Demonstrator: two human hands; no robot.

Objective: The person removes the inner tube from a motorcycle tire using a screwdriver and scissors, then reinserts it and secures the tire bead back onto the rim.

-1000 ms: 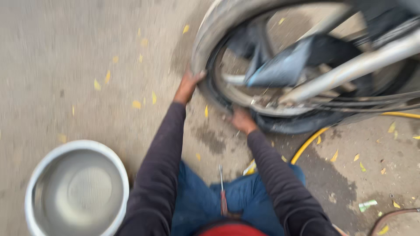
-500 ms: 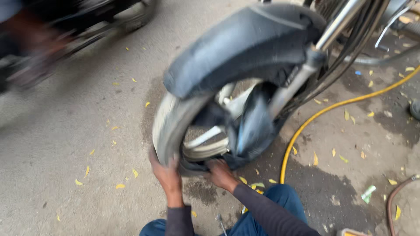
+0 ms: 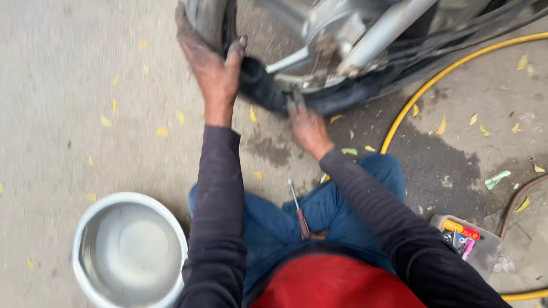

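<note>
Left hand (image 3: pixel 212 65): grip clasped on the tyre (image 3: pixel 265 85), higher than before.
Right hand (image 3: pixel 305 122): fingers on tyre's bottom, grip unclear.
Basin (image 3: pixel 130 251): back in view, by left knee.
Screwdriver (image 3: pixel 298 210): on lap.

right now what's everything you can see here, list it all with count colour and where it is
wheel: one, dark tyre on a silver rim, top centre
tube: one, black, hanging from the wheel's lower edge
hose: one, yellow, curving across the ground at right
basin: one, silver metal, lower left on the ground
screwdriver: one, metal shaft with dark handle, lying on the lap
tray: one, grey, lower right, holding small coloured items
leaves: many, yellow, scattered on the concrete
left hand: grimy, gripping the tyre's edge
right hand: grimy, at the tube under the rim
</note>
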